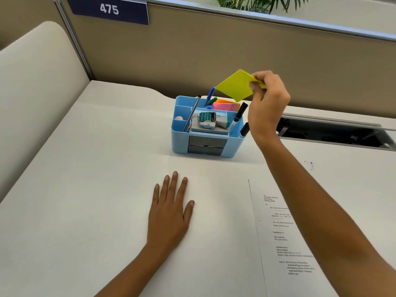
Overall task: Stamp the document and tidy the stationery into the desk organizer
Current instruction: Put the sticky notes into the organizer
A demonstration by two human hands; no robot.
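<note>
Our right grip (267,103) pinches a yellow sticky-note pad (234,85) by one corner, between thumb and curled fingers. It holds the pad tilted in the air just above the back right of the blue desk organizer (205,144). Our left grip (171,211) lies palm down on the tabletop (96,168), fingers straight and a little spread, holding nothing, in front of the organizer and well apart from it.

We see the organizer standing toward the back of the tabletop, two grey drawers in its front wall. Pink and orange notes (227,106) stand in a back compartment beside a blue pen (211,94). A black marker (240,113) leans in the right compartment, and a second marker (244,129) shows just beside the right wall. A green-labelled item (206,120) rests on a small box in the middle compartment; it may be the stamp, though we cannot tell.

The document (285,232) lies flat on the tabletop at our right, partly under the right forearm.
</note>
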